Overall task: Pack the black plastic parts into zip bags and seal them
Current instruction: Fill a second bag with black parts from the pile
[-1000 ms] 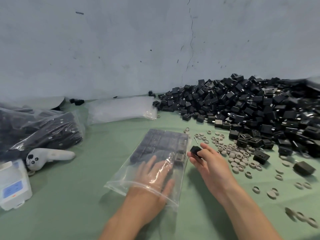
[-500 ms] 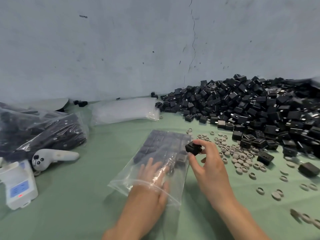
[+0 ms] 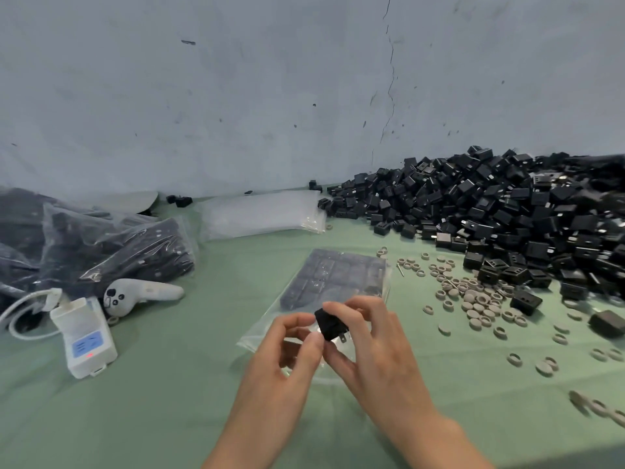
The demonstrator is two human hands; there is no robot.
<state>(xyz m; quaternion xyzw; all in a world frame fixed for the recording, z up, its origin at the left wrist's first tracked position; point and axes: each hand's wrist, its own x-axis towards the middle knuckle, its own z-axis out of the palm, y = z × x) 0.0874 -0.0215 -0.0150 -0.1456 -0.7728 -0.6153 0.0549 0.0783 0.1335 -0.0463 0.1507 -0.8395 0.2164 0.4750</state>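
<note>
A clear zip bag (image 3: 341, 275) lies flat on the green table (image 3: 169, 401), its far half filled with rows of black plastic parts. Above the bag's near open end, my right hand (image 3: 378, 353) pinches one black part (image 3: 327, 324) with small metal prongs. My left hand (image 3: 287, 350) is outside the bag, its curled thumb and forefinger closing on the same part from the left. A big heap of loose black parts (image 3: 507, 211) fills the back right.
Filled bags (image 3: 101, 245) are piled at the left, with a white controller (image 3: 142, 294) and a white device (image 3: 84, 336) with a cable in front. A stack of empty bags (image 3: 263, 213) lies by the wall. Grey rings (image 3: 473, 299) are scattered to the right.
My left hand has come out of the bag and risen to the part. My right hand carried the part from the bag's right side to above its near end.
</note>
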